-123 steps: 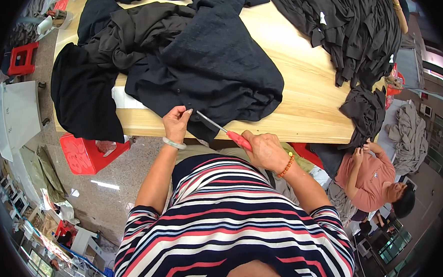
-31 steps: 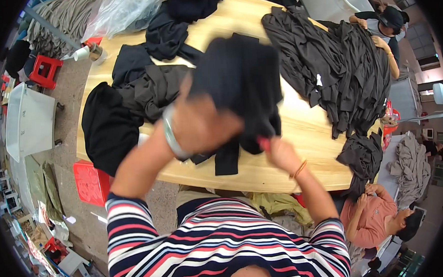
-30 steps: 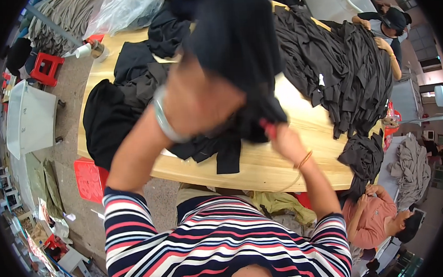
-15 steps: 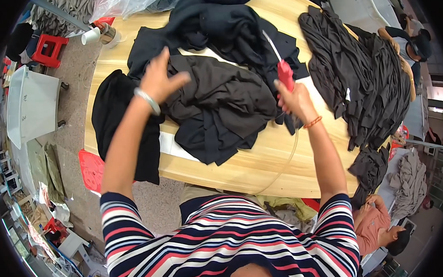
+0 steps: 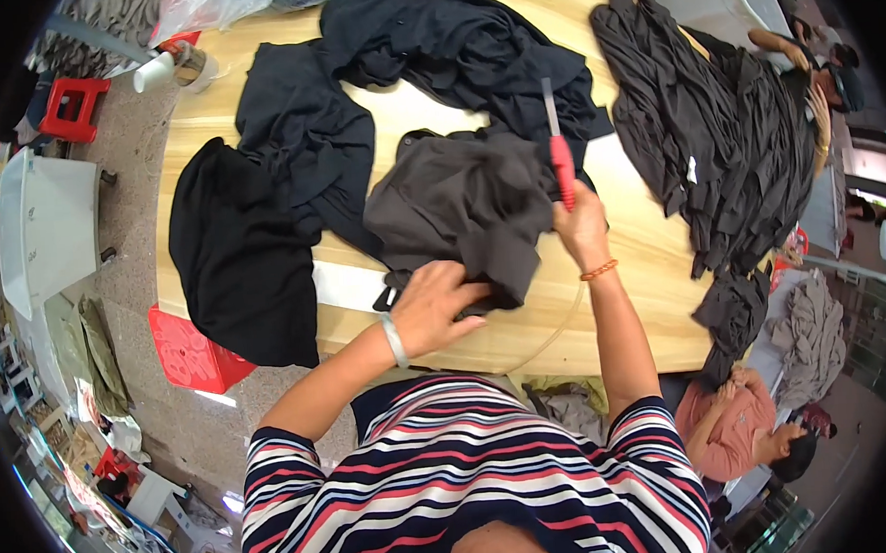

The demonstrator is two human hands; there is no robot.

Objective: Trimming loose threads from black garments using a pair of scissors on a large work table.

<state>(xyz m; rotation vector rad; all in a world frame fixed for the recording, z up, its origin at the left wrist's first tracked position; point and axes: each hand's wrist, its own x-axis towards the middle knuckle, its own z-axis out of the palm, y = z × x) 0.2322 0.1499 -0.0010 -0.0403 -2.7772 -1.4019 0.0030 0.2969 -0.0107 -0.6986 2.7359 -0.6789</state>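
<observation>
A crumpled dark grey garment [image 5: 459,201] lies bunched in the middle of the wooden table [image 5: 625,307]. At its near edge my left hand [image 5: 427,312] has its fingers curled over the cloth, thumb lower down. My right hand [image 5: 583,224] is closed round a red-handled tool [image 5: 562,165] with a long metal tip pointing away from me. A thin pale hose [image 5: 556,339] curves below that hand toward the table's near edge. Navy garments [image 5: 306,143] lie in an arc behind and left of the grey one. Black cloth [image 5: 241,252] hangs over the left edge.
Dark garments are heaped [image 5: 707,143] along the right side, where another person's hands [image 5: 817,117] touch them. A seated person [image 5: 736,426] is at lower right. A cup holder [image 5: 192,67] stands far left. Red stools [image 5: 192,355] and a white bin [image 5: 50,227] are left of the table.
My left hand has come down and toward me onto the grey garment's near edge. That garment is more bunched and apart from the navy cloth at left. The tool now points straighter ahead.
</observation>
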